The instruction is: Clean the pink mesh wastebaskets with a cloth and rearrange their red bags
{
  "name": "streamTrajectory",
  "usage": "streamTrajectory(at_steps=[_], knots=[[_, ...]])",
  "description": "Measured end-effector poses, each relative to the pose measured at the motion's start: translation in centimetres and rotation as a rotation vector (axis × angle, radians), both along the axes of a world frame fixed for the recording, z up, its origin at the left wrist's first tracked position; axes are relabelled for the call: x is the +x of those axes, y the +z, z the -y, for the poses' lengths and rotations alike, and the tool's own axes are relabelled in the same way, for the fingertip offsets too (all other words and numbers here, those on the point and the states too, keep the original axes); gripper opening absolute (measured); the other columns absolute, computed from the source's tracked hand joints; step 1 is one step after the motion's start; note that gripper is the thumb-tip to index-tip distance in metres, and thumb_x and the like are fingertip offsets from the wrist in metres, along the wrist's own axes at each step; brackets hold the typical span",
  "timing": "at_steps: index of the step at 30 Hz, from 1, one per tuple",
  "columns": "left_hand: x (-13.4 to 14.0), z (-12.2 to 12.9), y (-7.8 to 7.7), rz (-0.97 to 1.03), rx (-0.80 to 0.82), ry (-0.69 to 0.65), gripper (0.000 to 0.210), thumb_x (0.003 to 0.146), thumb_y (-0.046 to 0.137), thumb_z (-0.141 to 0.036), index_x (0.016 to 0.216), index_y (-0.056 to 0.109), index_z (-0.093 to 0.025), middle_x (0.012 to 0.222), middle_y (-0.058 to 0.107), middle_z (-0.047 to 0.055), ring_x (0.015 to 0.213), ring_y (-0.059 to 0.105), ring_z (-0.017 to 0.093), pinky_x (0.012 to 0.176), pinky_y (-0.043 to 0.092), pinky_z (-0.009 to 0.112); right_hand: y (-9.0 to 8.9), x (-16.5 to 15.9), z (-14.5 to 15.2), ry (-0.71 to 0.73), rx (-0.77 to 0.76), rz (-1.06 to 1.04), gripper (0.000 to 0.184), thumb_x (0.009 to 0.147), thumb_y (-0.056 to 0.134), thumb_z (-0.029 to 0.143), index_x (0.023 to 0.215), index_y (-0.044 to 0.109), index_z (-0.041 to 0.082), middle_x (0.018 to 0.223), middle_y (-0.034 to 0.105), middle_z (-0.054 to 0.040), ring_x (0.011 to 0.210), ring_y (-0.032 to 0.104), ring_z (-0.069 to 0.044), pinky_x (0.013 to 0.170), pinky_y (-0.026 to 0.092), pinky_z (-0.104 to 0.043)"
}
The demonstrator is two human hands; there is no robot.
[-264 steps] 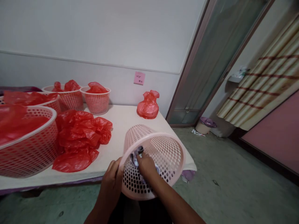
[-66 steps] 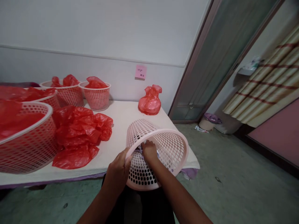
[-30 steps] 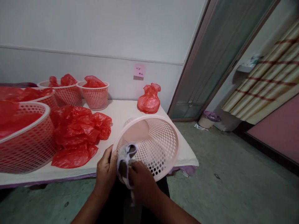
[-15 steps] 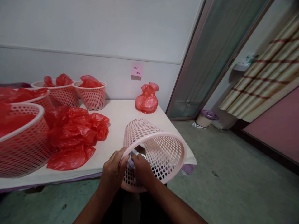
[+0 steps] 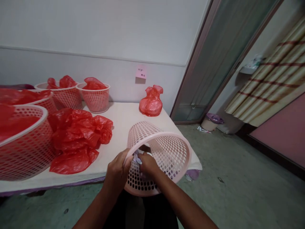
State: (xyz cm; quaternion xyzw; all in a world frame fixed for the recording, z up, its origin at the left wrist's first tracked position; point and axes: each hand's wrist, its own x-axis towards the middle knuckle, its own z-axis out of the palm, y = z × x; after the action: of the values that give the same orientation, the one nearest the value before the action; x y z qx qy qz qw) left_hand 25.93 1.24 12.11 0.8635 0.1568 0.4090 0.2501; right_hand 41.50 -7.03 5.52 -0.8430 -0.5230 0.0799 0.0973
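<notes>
A pink perforated plastic basket [image 5: 170,136] lies tipped on its side at the edge of the white-covered table, its mouth facing me. My left hand [image 5: 118,168] grips the rim at its left side, fingers closed around it. Inside the mouth, my right hand [image 5: 148,164] is closed on a crumpled pale purple cloth [image 5: 137,157], pressed near the inner left wall. Part of the cloth is hidden by my fingers. Left of the basket lies a heap of crumpled red plastic bags [image 5: 77,136].
Several pink baskets [image 5: 96,98] with red bags in them stand on the left of the table [image 5: 121,111]. A tied red bag [image 5: 151,103] sits near the wall below a pink note [image 5: 141,72]. A small bin [image 5: 210,122] stands on the floor [image 5: 238,178] by the glass door.
My right hand has moved slightly up along the inside of the basket with the cloth. My left hand keeps its hold on the rim. The view has shifted a little.
</notes>
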Motion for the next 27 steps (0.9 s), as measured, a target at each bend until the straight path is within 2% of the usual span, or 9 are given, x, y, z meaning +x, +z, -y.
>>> streamTrajectory(at_steps=[3, 6, 9, 11, 14, 17, 20, 23, 27], knots=[[0.1, -1.4, 0.7, 0.0, -0.089, 0.095, 0.03, 0.096, 0.042, -0.035, 0.111, 0.062, -0.018, 0.1, 0.073, 0.004, 0.09, 0.067, 0.015, 0.079, 0.05, 0.023, 1.8, -3.2, 3.8, 0.07, 0.006, -0.034, 0.034, 0.074, 0.053, 0.011, 0.103, 0.064, 0.024, 0.099, 0.065, -0.0059, 0.087, 0.061, -0.02, 0.073, 0.044, -0.029], [0.3, -2.6, 1.5, -0.02, -0.199, 0.153, 0.035, 0.095, 0.042, -0.043, 0.107, 0.065, -0.02, 0.093, 0.073, 0.002, 0.082, 0.066, 0.015, 0.071, 0.049, 0.023, 2.5, -5.9, 7.3, 0.136, 0.083, -0.045, 0.037, 0.075, 0.058, 0.016, 0.11, 0.063, 0.026, 0.105, 0.063, -0.0069, 0.092, 0.058, -0.023, 0.077, 0.046, -0.033], [0.8, -2.9, 2.3, -0.022, -0.285, 0.149, 0.038, 0.093, 0.044, -0.049, 0.106, 0.066, -0.02, 0.09, 0.072, 0.0, 0.079, 0.064, 0.015, 0.07, 0.047, 0.023, 1.2, -7.3, 8.6, 0.133, 0.187, 0.111, 0.049, 0.079, 0.064, 0.026, 0.127, 0.055, 0.021, 0.114, 0.062, -0.0129, 0.1, 0.055, -0.03, 0.085, 0.046, -0.043], [1.2, -2.9, 2.6, -0.026, -0.316, 0.113, 0.04, 0.092, 0.045, -0.051, 0.107, 0.065, -0.02, 0.09, 0.071, 0.0, 0.08, 0.063, 0.015, 0.07, 0.047, 0.023, -0.4, -7.4, 8.3, 0.11, 0.243, 0.243, 0.049, 0.083, 0.062, 0.024, 0.131, 0.053, 0.016, 0.108, 0.064, -0.0147, 0.095, 0.055, -0.031, 0.082, 0.046, -0.046], [1.3, -2.8, 2.7, -0.035, -0.34, 0.068, 0.039, 0.091, 0.046, -0.051, 0.106, 0.065, -0.02, 0.091, 0.071, 0.0, 0.083, 0.062, 0.015, 0.073, 0.046, 0.023, -2.3, -7.0, 7.3, 0.124, 0.346, 0.37, 0.041, 0.083, 0.06, 0.016, 0.124, 0.057, 0.011, 0.091, 0.065, -0.0135, 0.082, 0.054, -0.027, 0.072, 0.047, -0.043], [0.6, -2.4, 2.1, -0.003, -0.419, 0.106, 0.04, 0.089, 0.048, -0.053, 0.106, 0.064, -0.02, 0.095, 0.07, 0.002, 0.088, 0.063, 0.018, 0.077, 0.046, 0.025, -2.4, -7.2, 6.4, 0.17, 0.46, 0.385, 0.034, 0.082, 0.059, 0.015, 0.116, 0.06, 0.009, 0.084, 0.063, -0.0121, 0.077, 0.053, -0.025, 0.07, 0.047, -0.041], [-0.2, -0.9, 0.7, 0.001, -0.537, 0.162, 0.047, 0.086, 0.051, -0.056, 0.115, 0.059, -0.02, 0.098, 0.069, 0.003, 0.092, 0.063, 0.02, 0.079, 0.048, 0.029, -0.6, -8.1, 5.4, 0.128, 0.551, 0.234, 0.029, 0.083, 0.056, 0.018, 0.111, 0.061, 0.014, 0.086, 0.062, -0.0106, 0.078, 0.052, -0.024, 0.068, 0.046, -0.038], [-0.8, 1.2, -0.7, -0.019, -0.633, 0.163, 0.049, 0.088, 0.048, -0.055, 0.123, 0.055, -0.021, 0.1, 0.07, 0.003, 0.097, 0.064, 0.021, 0.08, 0.05, 0.03, 1.8, -9.1, 4.2, 0.026, 0.696, -0.06, 0.018, 0.082, 0.056, 0.023, 0.099, 0.061, 0.019, 0.089, 0.061, -0.0074, 0.081, 0.053, -0.022, 0.069, 0.046, -0.034], [-1.3, 1.7, -1.4, 0.038, -0.535, 0.165, 0.044, 0.091, 0.044, -0.05, 0.119, 0.06, -0.02, 0.107, 0.071, 0.005, 0.101, 0.065, 0.021, 0.084, 0.051, 0.031, 2.7, -9.6, 3.1, 0.09, 0.768, -0.367, 0.02, 0.087, 0.05, 0.027, 0.104, 0.059, 0.02, 0.098, 0.061, -0.0059, 0.09, 0.056, -0.019, 0.078, 0.048, -0.031]])
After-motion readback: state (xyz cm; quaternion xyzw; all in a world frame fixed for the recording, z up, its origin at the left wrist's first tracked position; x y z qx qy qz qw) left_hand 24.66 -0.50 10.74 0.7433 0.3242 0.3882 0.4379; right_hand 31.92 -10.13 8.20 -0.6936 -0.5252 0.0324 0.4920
